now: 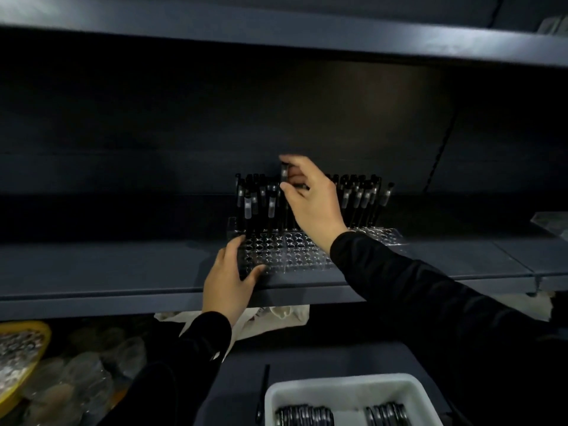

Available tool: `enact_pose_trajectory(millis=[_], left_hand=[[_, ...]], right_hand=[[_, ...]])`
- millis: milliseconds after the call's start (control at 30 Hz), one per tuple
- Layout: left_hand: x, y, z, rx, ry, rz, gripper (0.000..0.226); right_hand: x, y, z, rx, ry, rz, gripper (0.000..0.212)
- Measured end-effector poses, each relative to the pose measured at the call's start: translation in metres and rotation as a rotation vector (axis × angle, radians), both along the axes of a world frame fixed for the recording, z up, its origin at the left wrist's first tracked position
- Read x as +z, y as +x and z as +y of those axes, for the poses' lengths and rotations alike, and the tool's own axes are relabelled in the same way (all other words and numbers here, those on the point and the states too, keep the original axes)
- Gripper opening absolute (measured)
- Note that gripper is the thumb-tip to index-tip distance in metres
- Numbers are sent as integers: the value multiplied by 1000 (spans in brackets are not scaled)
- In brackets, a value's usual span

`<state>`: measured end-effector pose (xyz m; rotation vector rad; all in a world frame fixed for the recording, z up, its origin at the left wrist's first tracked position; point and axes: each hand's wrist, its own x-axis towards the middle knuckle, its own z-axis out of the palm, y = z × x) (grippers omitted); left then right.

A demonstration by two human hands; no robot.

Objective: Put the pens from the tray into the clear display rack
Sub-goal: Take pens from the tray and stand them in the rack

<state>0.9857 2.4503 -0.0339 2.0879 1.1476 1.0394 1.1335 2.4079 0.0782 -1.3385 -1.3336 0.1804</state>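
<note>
Dark shelf (123, 269) carried clear display rack (295, 253) | left hand (229, 279) lay flat against its 7 o'clock corner, apparently steadying it | right hand (310, 199) pinched pen (284, 176) upright above the back rows | tray (353, 395) at 6 o'clock held more pens.

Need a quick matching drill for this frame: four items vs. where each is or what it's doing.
Items
1. left hand
2. right hand
3. white plastic tray
4. yellow bowl

States
A. bottom centre, holding black pens
B. pinches a black pen above the rack
C. lower left, below the shelf
D. rests on the front left corner of the clear display rack

Pairs: 1-D, 2-B, 3-A, 4-C
</note>
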Motion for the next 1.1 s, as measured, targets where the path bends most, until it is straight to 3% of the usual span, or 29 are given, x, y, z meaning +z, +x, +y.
enact_pose_trajectory(millis=[300, 467, 600, 700, 767, 900, 1000, 1100], left_hand=[[-6, 0, 3, -8, 28, 5, 62], [-10, -1, -6, -2, 53, -1, 69], [-48, -13, -33, 48, 288, 32, 70], [-104, -25, -62, -36, 390, 177, 71], [-141, -29, -84, -133, 252, 333, 73], [-204, -26, -109, -185, -350, 567, 79], [-234, -20, -124, -104, -611, 545, 88], [-241, -19, -133, -48, -674, 480, 88]], right_hand=[[-27, -3, -5, 16, -178, -93, 38], [-29, -1, -15, 46, -233, -108, 50], [-53, 15, -61, 50, -222, -60, 55], [-105, 37, -113, -57, -169, -119, 52], [-149, 51, -146, -174, -202, -162, 44], [-241, 73, -195, -359, -517, -42, 26], [-311, 84, -211, -400, -903, -33, 26], [-355, 81, -208, -359, -1132, -70, 25]])
